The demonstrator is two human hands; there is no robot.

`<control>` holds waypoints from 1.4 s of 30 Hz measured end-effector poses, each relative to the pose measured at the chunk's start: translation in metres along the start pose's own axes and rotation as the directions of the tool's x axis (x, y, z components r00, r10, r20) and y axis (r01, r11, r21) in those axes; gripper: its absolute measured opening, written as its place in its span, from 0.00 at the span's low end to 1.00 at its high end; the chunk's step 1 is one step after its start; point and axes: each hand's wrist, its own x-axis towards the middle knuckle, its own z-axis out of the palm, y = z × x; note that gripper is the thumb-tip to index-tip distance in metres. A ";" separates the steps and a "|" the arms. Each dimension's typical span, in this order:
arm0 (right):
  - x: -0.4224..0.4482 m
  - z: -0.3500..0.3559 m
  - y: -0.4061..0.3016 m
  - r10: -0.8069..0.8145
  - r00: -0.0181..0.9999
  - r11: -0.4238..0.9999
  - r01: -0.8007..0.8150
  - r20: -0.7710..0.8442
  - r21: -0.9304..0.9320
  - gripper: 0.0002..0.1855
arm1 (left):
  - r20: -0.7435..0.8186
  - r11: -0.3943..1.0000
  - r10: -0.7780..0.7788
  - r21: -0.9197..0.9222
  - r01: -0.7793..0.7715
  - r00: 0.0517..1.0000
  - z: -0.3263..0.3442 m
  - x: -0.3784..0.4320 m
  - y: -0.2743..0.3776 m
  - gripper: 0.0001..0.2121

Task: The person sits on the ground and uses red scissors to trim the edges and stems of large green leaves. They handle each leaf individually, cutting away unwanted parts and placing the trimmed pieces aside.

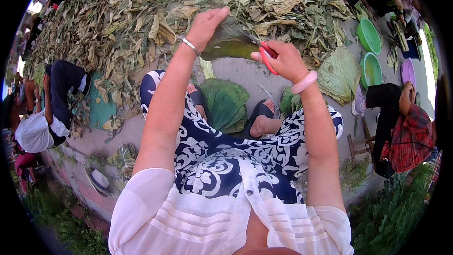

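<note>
Red-handled scissors (268, 56) are in my right hand (287, 58), their blades pointing up and left over a large leaf. The leaf (230, 49), green and yellowish along its lower edge, stretches between my two hands and is partly blurred. My left hand (206, 28) is raised at the leaf's left end, fingers drawn together; whether it pinches the leaf cannot be told. A broad green leaf (224, 102) lies on the ground between my feet. Wilted and dry leaves (131, 24) are heaped beyond my hands.
A large pale leaf (340, 74) lies to the right, near green basins (371, 70) and a pink basin (408, 71). A person in a red patterned top (410, 138) sits at right; another in white (39, 131) sits at left. A hat (99, 180) lies at lower left.
</note>
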 end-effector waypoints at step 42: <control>0.002 0.003 -0.003 -0.020 1.000 0.997 0.021 0.016 -0.073 0.30 | -0.003 0.986 0.064 0.152 -0.063 0.998 -0.002 0.005 -0.007 0.15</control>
